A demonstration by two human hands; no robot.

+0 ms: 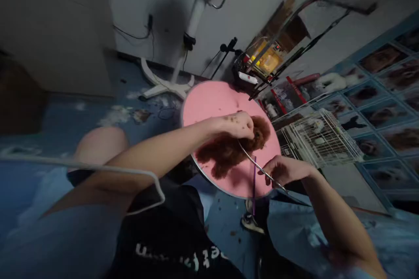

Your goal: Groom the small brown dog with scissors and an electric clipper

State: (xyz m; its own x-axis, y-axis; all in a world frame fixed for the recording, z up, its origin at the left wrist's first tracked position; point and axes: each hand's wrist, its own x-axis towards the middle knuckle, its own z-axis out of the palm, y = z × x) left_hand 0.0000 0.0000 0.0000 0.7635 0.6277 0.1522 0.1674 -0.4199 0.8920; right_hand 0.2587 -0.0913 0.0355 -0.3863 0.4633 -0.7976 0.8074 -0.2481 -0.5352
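A small brown curly-haired dog (225, 150) stands on a round pink grooming table (209, 102). My left hand (237, 125) is closed around the dog's head or muzzle, holding it. My right hand (283, 171) grips a pair of long silver scissors (253, 162), whose blades point up toward the dog's face just below my left hand. A thin purple comb or handle (254, 183) hangs down beside the scissors near my right hand. Bits of brown hair stick to my left wrist.
A white wire cage (319, 141) stands right of the table. A white stand with a red dryer head (199, 8) rises behind it by the wall. Shelves with bottles (278, 100) and clumps of hair on the blue floor (124, 115) surround the table.
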